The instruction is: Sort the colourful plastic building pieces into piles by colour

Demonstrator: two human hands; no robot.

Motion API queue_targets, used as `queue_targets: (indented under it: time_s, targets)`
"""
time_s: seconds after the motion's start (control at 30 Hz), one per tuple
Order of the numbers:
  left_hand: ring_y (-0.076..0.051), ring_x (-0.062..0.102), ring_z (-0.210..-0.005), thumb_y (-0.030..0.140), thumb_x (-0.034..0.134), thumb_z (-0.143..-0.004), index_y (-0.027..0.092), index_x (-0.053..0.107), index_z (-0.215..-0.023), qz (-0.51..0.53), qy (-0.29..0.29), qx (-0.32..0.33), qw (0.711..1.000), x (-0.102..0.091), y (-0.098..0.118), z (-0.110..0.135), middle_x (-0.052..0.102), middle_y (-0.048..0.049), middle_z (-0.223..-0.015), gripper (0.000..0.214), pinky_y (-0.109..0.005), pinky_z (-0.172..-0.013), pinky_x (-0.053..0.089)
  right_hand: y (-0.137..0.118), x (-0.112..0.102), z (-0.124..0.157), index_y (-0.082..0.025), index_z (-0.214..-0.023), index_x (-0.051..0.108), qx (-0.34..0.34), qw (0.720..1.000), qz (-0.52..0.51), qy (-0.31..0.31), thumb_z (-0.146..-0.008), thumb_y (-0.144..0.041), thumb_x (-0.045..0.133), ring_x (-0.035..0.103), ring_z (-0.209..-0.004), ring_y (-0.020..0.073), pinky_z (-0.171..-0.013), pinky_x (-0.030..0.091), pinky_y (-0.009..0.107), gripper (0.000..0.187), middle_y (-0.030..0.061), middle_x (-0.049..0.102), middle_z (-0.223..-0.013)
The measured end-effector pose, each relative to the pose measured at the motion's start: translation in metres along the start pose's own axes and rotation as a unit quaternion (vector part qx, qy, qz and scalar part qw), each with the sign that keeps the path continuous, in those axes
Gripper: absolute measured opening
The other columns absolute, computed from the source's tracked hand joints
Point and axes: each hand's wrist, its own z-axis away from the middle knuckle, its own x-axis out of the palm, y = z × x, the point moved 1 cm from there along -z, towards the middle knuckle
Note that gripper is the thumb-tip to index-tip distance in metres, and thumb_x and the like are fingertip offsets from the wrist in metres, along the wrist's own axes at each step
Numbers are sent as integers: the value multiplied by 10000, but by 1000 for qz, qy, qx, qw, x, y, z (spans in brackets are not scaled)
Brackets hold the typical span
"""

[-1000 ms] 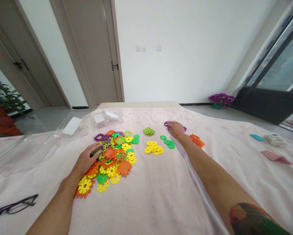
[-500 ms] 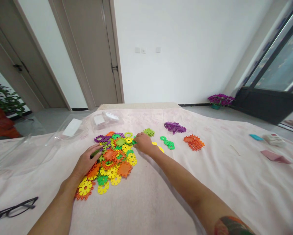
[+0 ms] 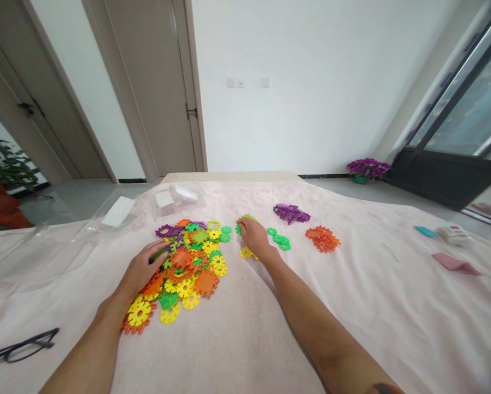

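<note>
A mixed pile of plastic interlocking discs and toothed squares [image 3: 183,260] in yellow, orange, green and purple lies on the cloth. My left hand [image 3: 141,269] rests against the pile's left side, its fingers apart; a dark green piece shows between thumb and fingers. To the right of the pile, my right hand [image 3: 253,234] pinches a green disc [image 3: 238,230] at its fingertips. It partly covers the small light green group [image 3: 249,216] behind it. Yellow discs [image 3: 246,253] lie just below this hand. A few green discs [image 3: 226,234] sit at the pile's right edge.
Separate groups of green discs [image 3: 280,239], purple pieces [image 3: 291,214] and orange squares [image 3: 323,239] lie farther right. Clear plastic boxes [image 3: 118,213] stand at the back left. Black glasses [image 3: 24,347] lie front left. A pink cloth [image 3: 456,262] and white packet [image 3: 454,235] are far right.
My right hand has moved right, away from the pile, with a green disc in its fingers. Green discs at the pile's edge are now uncovered. The left hand has stayed in place.
</note>
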Motion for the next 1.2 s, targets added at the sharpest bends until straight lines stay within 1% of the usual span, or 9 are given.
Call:
queue_targets:
  time_s: [0.2,0.3,0.4,0.5,0.7,0.83,0.9,1.07,1.2]
  targets:
    - [-261,559,-1320,593,519,-909,234,703,-1253,0,0,-1,1000,1,-2,0,610,-80,-1418,530,-438,-1179,379,42,-49,-5,-228,-1101,755,128,990,42,-35,-947,-184,435,675,-1057,210,-844,457,264,358,71,754,-1132]
    - [-265,562,-1317,592,519,-907,228,703,-1257,0,0,-2,1000,1,-2,0,611,-84,-1417,537,-441,-1177,381,60,-67,-2,-194,-1065,772,182,975,109,-61,-911,-164,478,686,-1055,244,-832,468,292,334,131,753,-1112]
    - [-269,566,-1313,591,523,-903,227,703,-1260,0,-1,-3,1000,1,-1,-1,613,-82,-1415,542,-442,-1175,384,61,-74,0,-161,-1066,769,180,964,186,-58,-898,-165,514,675,-1083,280,-862,472,333,305,181,735,-1132]
    - [-267,569,-1309,589,524,-902,231,701,-1265,-1,-3,-5,1000,0,1,-1,611,-78,-1419,539,-439,-1175,384,43,-63,-1,-188,-1112,745,104,979,169,-52,-947,-195,476,666,-1086,257,-890,468,327,316,145,731,-1148]
    - [-265,567,-1312,590,525,-904,234,708,-1243,1,0,-2,1000,0,0,-1,621,-77,-1405,525,-441,-1177,381,-7,-2,3,-150,-1400,565,-96,990,72,-76,-989,-321,523,550,-1273,242,-1067,397,327,447,140,603,-1400]
    - [-261,564,-1315,586,523,-909,249,703,-1252,1,-3,-3,1000,1,-2,-1,613,-71,-1414,514,-451,-1176,381,-20,26,8,-161,-1517,422,-148,983,86,-72,-1012,-346,503,371,-1439,265,-1167,296,403,543,142,417,-1574]
    - [-262,563,-1317,588,518,-911,253,705,-1252,-4,-5,-5,1000,1,-2,-1,610,-68,-1419,513,-455,-1175,382,-22,33,9,-179,-1515,422,-156,980,100,-73,-1012,-363,506,319,-1468,278,-1186,260,446,542,137,404,-1582]
    - [-263,566,-1314,582,513,-913,251,705,-1254,-9,-4,-1,1000,1,-1,-1,615,-66,-1414,512,-448,-1173,388,-27,42,7,-218,-1311,600,-157,974,133,-90,-1005,-345,524,501,-1325,253,-1160,277,448,340,106,620,-1359]
    - [-262,561,-1319,580,513,-915,254,700,-1261,-9,-5,-2,1000,1,-3,-1,610,-66,-1419,510,-450,-1172,388,-30,39,6,-201,-1130,667,-163,969,159,-92,-1003,-204,463,630,-1133,219,-1122,307,385,240,87,716,-1133]
